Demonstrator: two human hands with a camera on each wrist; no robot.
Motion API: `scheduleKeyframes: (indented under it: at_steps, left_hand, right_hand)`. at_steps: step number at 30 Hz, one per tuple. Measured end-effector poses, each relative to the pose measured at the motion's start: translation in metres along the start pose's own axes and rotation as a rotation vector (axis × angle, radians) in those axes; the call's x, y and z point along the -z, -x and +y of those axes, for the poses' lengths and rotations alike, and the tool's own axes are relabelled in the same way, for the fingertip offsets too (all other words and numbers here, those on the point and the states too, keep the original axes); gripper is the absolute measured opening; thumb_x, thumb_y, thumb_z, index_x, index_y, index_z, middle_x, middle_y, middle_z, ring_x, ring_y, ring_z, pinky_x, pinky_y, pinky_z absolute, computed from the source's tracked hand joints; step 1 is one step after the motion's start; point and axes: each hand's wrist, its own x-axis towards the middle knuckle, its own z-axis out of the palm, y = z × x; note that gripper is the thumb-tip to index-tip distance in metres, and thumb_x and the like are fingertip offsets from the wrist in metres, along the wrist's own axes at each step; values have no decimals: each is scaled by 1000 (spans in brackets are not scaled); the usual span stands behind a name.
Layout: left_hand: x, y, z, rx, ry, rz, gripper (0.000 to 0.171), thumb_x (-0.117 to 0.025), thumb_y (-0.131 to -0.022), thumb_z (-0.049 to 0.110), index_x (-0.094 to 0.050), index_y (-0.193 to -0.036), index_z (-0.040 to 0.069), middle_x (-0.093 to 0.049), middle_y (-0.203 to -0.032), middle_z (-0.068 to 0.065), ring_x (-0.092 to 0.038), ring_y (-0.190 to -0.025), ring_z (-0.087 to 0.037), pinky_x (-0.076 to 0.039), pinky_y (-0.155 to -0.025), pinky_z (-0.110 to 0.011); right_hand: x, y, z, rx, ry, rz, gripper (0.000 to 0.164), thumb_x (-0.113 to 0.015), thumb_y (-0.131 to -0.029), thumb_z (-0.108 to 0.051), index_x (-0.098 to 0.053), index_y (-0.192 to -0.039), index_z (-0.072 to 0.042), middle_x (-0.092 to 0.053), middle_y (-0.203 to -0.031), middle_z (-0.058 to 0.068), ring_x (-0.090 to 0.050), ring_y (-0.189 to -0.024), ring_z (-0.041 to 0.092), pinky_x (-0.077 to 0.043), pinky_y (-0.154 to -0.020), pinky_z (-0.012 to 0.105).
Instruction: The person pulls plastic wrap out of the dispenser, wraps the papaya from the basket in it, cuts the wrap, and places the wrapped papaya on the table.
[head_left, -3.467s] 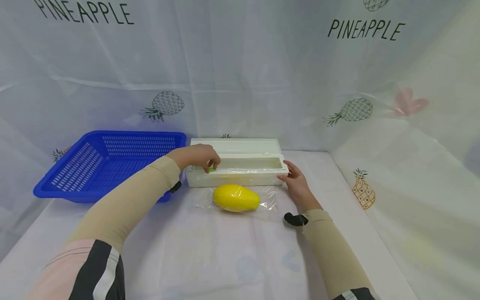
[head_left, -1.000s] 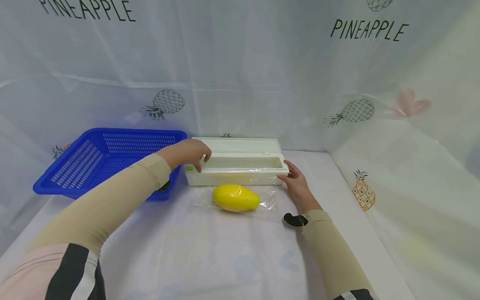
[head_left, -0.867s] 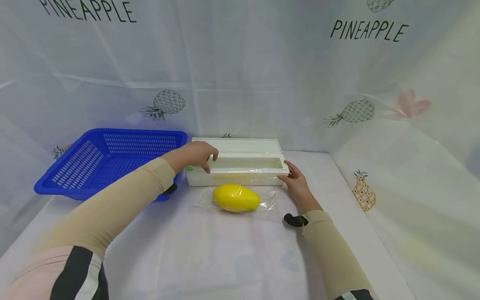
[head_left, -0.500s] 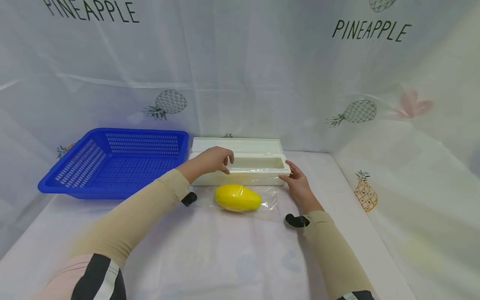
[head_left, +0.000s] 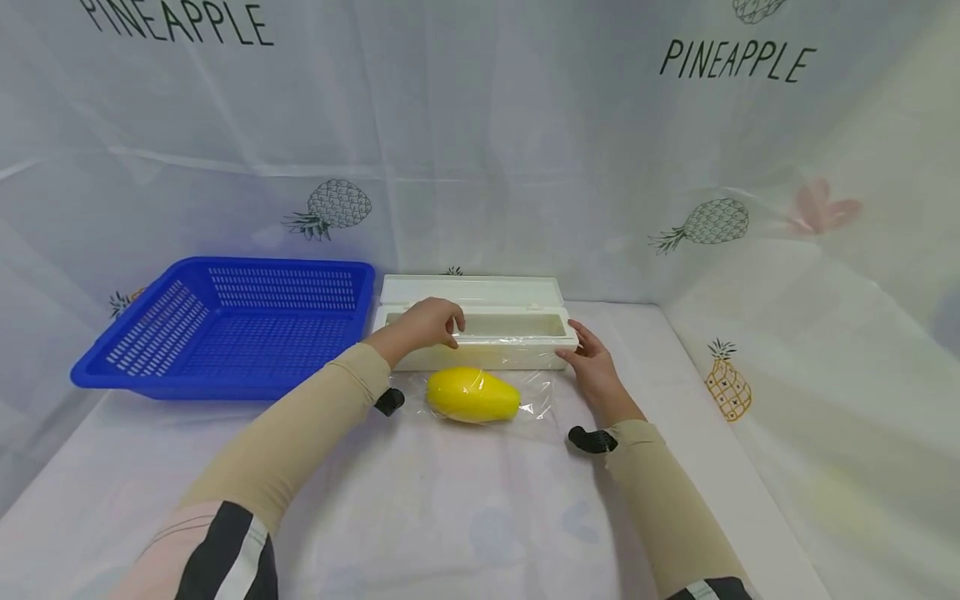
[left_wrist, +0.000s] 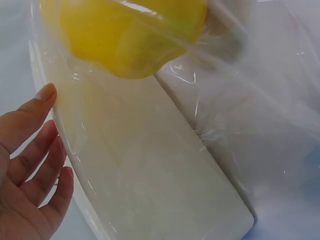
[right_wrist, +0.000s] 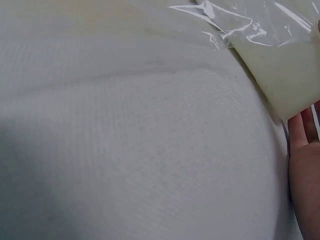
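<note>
A white cling film dispenser [head_left: 517, 357] stands at the back of the table with its lid [head_left: 480, 289] raised. Clear film [left_wrist: 225, 100] comes over its front edge and spreads across a yellow papaya-like fruit [head_left: 472, 395], which lies just in front of it. My left hand [head_left: 429, 322] is over the left half of the dispenser. In the left wrist view its thumb meets the film at the front edge, fingers loosely bent and apart from the thumb. My right hand [head_left: 592, 367] grips the dispenser's right end, thumb at the front and fingers behind. The left hand hides the dispenser's left front corner.
A blue perforated basket [head_left: 225, 333] stands to the left, close beside the dispenser. White cloth [head_left: 465, 500] covers the table. Behind and to the right hangs a pale curtain [head_left: 510, 167] printed with pineapples.
My left hand first pinched the small green slider, which later showed at the dispenser's left end. Since then the hand has moved right along the front edge. My right hand keeps its grip.
</note>
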Motion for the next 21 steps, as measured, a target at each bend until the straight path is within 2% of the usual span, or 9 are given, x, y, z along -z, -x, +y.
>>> scheduleKeyframes:
  at_steps: [5,10,13,16,19,21]
  left_hand:
    - [1,-3,-3,4,3,1,21,-80,-82,16,-73,-100,7,-62,-83,-3,-55,-78,-19,-49,-78,-32]
    - [0,-4,-5,23,10,-5,15,-79,-83,18,-75,-94,9,-64,-83,-2,-55,-79,-19,-49,-77,-31]
    - [0,-3,-5,27,17,-1,15,-79,-83,18,-74,-94,8,-64,-83,-1,-55,-80,-19,-48,-77,-32]
    - [1,-2,-5,31,24,6,15,-80,-83,18,-74,-93,9,-64,-83,-1,-55,-79,-19,-48,-77,-32]
    - [2,-2,-4,38,19,14,14,-80,-82,19,-72,-90,10,-63,-82,-1,-55,-79,-19,-48,-77,-33]
    - [2,-2,-4,40,16,17,14,-81,-82,19,-72,-89,11,-62,-81,-2,-55,-78,-20,-48,-77,-33]
  right_hand:
    - [3,-2,-2,-21,22,-18,68,-67,-89,3,-42,-148,-18,-33,-155,7,-43,-129,23,-45,-90,18]
    - [10,-1,-14,-35,148,-64,67,-71,-89,-5,-43,-148,-19,-38,-151,8,-42,-130,24,-46,-91,21]
    - [13,1,-27,2,213,-73,66,-72,-89,-7,-43,-148,-14,-40,-149,9,-41,-131,25,-41,-101,31]
    - [12,2,-44,62,240,-43,64,-73,-88,-9,-45,-146,-10,-41,-149,9,-37,-135,27,-34,-109,41]
    - [6,3,-63,122,294,-30,62,-75,-87,-13,-49,-143,-8,-39,-150,8,-32,-137,28,-31,-110,45]
    - [-2,4,-75,154,336,-56,60,-76,-86,-14,-52,-140,-8,-40,-148,7,-33,-137,29,-33,-110,45]
